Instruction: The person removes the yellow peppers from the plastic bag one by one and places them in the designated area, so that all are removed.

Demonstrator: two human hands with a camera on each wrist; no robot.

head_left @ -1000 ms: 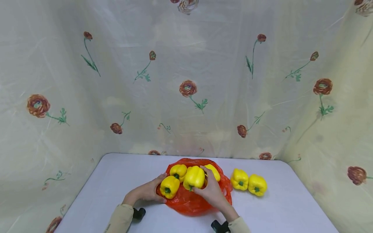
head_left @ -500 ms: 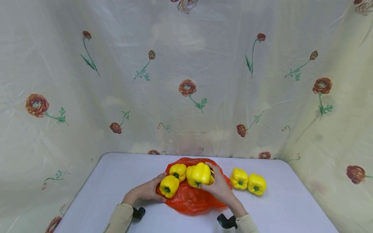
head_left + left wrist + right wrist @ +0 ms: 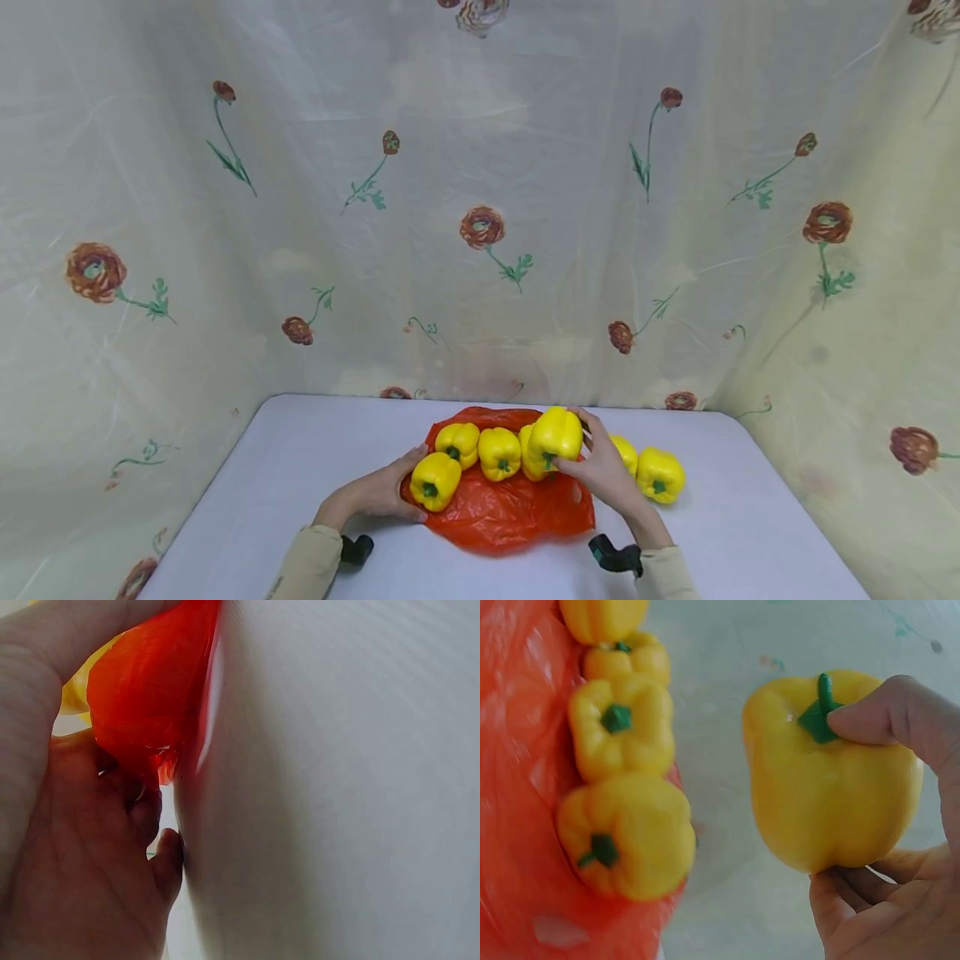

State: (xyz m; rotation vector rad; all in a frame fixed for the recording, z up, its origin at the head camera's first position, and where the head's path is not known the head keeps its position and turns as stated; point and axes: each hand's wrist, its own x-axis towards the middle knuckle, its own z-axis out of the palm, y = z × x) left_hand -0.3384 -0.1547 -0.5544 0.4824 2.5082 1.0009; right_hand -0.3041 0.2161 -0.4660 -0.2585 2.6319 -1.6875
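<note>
In the head view my right hand [image 3: 606, 471] holds a yellow bell pepper [image 3: 557, 432] above the right part of a red plastic bag [image 3: 510, 518]. The right wrist view shows the thumb pressing beside the green stem of this bell pepper [image 3: 829, 799], with fingers beneath it. Several more yellow bell peppers lie on the bag, one partly behind the held one. At the bag's left edge, my left hand [image 3: 378, 492] grips the plastic around the leftmost bell pepper [image 3: 436, 481]. Up close in the left wrist view, its fingers curl against the red plastic [image 3: 146, 697].
Two more yellow bell peppers stand to the right of the bag: a front one [image 3: 661, 476] and another [image 3: 624, 454] partly covered by my right hand. All lie on a white table [image 3: 322, 433]. A flowered plastic curtain [image 3: 555, 333] surrounds its back and sides.
My right hand has carried its bell pepper rightward across the bag, uncovering the bell pepper at the middle and covering part of one beyond the bag's right edge. The left hand has stayed put.
</note>
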